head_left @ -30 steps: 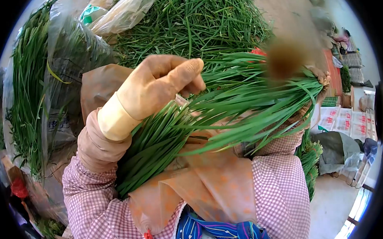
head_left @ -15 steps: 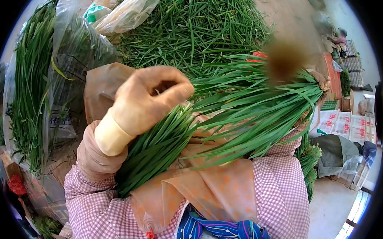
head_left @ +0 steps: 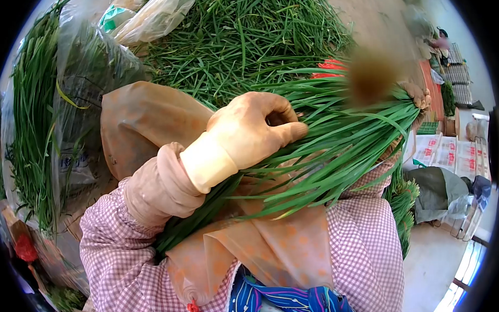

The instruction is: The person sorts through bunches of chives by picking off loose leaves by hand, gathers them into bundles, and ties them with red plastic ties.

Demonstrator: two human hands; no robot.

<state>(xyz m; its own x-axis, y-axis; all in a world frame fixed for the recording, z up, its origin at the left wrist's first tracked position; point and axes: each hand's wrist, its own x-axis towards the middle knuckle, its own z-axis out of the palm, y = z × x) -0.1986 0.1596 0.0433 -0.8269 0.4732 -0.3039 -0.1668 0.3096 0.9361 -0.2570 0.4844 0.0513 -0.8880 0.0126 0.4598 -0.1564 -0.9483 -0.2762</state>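
My right hand (head_left: 416,97), at the right, grips a bunch of garlic chives (head_left: 337,147) by its gathered end; the long green leaves fan out to the left. My left hand (head_left: 254,125), in a pale rubber glove, reaches over the loose leaf ends with thumb and forefinger bent together against them. What lies between those fingertips is too small to make out. Under my left forearm, another bundle of chives (head_left: 194,221) rests on my lap, partly covered by the arm. A brownish plastic apron (head_left: 263,243) covers my lap and chest.
Ahead is a large heap of loose chives (head_left: 245,40). A clear plastic bag (head_left: 77,90) with upright chives stands at the left. A red thing (head_left: 330,68) shows behind the bunch. Boxes (head_left: 453,154) and a grey-green cloth (head_left: 435,191) lie at the right. A dark blur hides part of the view.
My left hand has moved right, from above the lap bundle to the leaf ends of the held bunch. My right hand keeps its grip, almost in place.
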